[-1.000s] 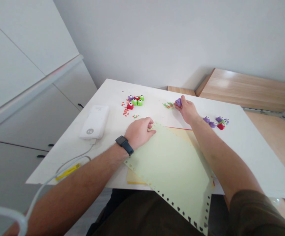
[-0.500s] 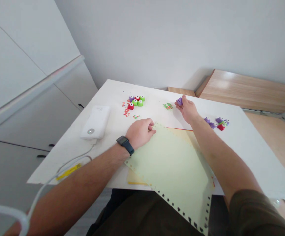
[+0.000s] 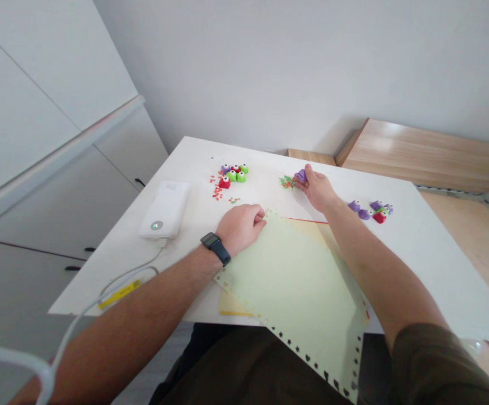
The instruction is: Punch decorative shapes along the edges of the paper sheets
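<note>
My right hand (image 3: 318, 188) is closed around a small purple craft paper punch (image 3: 301, 175), held just above a pile of green and orange paper bits (image 3: 287, 182). At the upper left edge of a pale green sheet of paper (image 3: 299, 281) rests my left hand (image 3: 242, 225), fingers curled in loosely and nothing visible between them. Small star and heart holes run along that sheet's borders, and its lower corner hangs past the table edge. Beneath it lie yellow sheets (image 3: 234, 305), with a red edge (image 3: 305, 220) showing behind.
More eyed punches, red (image 3: 224, 183) and green (image 3: 241, 177) among them, cluster at the back left beside red paper scraps (image 3: 217, 192). Purple punches (image 3: 365, 214) and a red one (image 3: 380, 217) stand right. A white power bank (image 3: 166, 208) with its cable (image 3: 143, 264) lies left.
My right hand has moved slightly left with the purple punch, closer over the pile of paper bits. My left hand and the sheet have hardly moved.
</note>
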The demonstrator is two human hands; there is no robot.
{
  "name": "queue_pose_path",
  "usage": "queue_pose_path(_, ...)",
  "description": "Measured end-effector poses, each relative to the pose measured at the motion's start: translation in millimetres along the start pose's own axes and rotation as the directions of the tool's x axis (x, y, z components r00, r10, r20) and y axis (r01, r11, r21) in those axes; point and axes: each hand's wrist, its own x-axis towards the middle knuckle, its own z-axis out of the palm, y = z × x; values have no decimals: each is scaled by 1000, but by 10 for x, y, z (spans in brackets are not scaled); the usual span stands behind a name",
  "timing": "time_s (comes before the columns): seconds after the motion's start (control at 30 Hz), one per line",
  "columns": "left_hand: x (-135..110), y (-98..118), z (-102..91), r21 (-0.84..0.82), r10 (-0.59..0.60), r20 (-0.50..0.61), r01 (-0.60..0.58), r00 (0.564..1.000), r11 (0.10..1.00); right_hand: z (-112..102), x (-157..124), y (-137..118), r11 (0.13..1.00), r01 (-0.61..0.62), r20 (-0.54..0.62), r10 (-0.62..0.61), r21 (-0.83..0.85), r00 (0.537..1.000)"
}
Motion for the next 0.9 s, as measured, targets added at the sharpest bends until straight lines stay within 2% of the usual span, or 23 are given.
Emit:
queue_pose_path(0.17, -5, 9, -3, 4, 25, -13, -24, 1000, 1000, -61, -61, -52, 1000, 27, 28, -26, -11, 999)
queue_pose_path(0.37, -19, 11, -3, 12, 44, -33, -43, 998, 999, -22, -94, -15, 997, -49, 151, 58, -63, 987)
queue_pose_path(0.5, -21, 15, -6, 8, 47, -44, -47, 998, 999, 19, -46, 10, 1000, 24, 139, -21, -18, 990)
queue_pose_path(0.67, -17, 27, -6, 1, 50, -60, -50, 997, 999, 41, -81, -39, 999, 49, 170, -49, 3, 984)
queue_pose_path(0.83, -17, 35, -7, -6, 54, -55, -55, 997, 998, 89, -198, -31, 997, -33, 281, 52, -71, 958)
queue_pose_path(0.9, -15, 33, -8, -6, 54, -55, -54, 997, 998, 89, -200, -14, 994, -54, 276, 79, -96, 958)
